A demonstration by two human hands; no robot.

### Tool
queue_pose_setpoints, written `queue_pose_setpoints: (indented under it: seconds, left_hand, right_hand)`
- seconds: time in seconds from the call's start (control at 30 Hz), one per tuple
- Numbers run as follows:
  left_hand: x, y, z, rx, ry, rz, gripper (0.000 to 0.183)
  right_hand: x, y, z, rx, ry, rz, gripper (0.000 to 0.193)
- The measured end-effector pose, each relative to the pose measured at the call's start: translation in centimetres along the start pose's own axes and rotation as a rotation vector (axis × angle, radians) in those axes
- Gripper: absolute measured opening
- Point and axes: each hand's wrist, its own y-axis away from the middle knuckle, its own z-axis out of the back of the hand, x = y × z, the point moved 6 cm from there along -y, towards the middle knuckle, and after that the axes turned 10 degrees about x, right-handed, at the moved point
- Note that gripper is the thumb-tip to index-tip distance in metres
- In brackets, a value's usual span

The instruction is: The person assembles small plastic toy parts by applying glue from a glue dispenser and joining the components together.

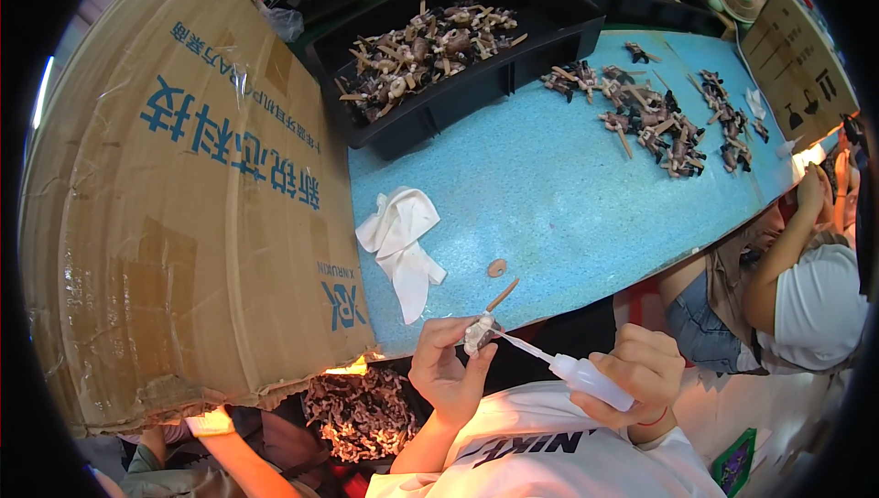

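Between the fingertips of my left hand (pixel 446 375) is a small figurine (pixel 478 333), whitish and dark grey, with a thin brown stick-like part pointing up to the right. My right hand (pixel 641 372) is wrapped around a white squeeze bottle (pixel 586 381). The bottle is tilted, and its long thin nozzle reaches to the figurine's right side. Whether anything comes out of the tip is too small to tell. Just beyond the figurine, a small curled brown piece (pixel 496 267) lies on the blue table surface (pixel 540 205). A crumpled white cloth (pixel 400 234) rests to its left.
A big cardboard box (pixel 183 251) walls off the left. Behind, a black tray (pixel 439 113) holds many similar figurines; more figurines (pixel 659 123) lie at the far right. Below the table edge, a container of small brownish parts (pixel 362 411) stands left. Another person (pixel 806 297) sits at right.
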Motion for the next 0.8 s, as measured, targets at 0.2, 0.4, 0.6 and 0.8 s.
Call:
queue_pose_setpoints:
  seconds: [0.2,0.4,0.6,0.8]
  left_hand:
    - [-0.1,0.0,0.0,0.011,0.053,-0.01,0.03]
    - [-0.2,-0.3,-0.4,0.007,0.085,0.015,0.024]
    - [-0.3,-0.2,-0.3,0.016,0.134,0.013,0.026]
    - [-0.2,-0.3,-0.4,0.014,0.12,0.054,0.022]
  right_hand:
    - [0.2,0.1,-0.1,-0.005,-0.058,0.02,0.032]
    - [0.3,-0.1,-0.7,0.024,-0.107,0.043,0.032]
    - [0.4,-0.2,-1.0,0.037,-0.096,0.053,0.031]
    - [0.1,0.0,-0.7,0.01,-0.08,0.059,0.032]
